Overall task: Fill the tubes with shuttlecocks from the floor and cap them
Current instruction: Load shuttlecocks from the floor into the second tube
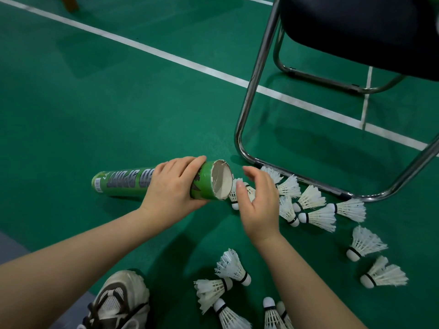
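A green cardboard tube (123, 182) lies on its side just above the green floor, its open, uncapped mouth (222, 182) facing right. My left hand (173, 186) grips the tube near that mouth. My right hand (257, 203) hovers just right of the mouth with fingers spread and curved over a white shuttlecock (235, 195) on the floor; whether it touches the shuttlecock is hidden. Several more white feather shuttlecocks (311, 200) lie scattered to the right, and another group (228, 274) lies nearer me.
A chair with a chrome tube frame (251, 91) and dark seat (356, 32) stands at the right, its floor rail right behind the shuttlecocks. My white and brown shoe (116, 302) is at the bottom left. White court lines (142, 47) cross the floor.
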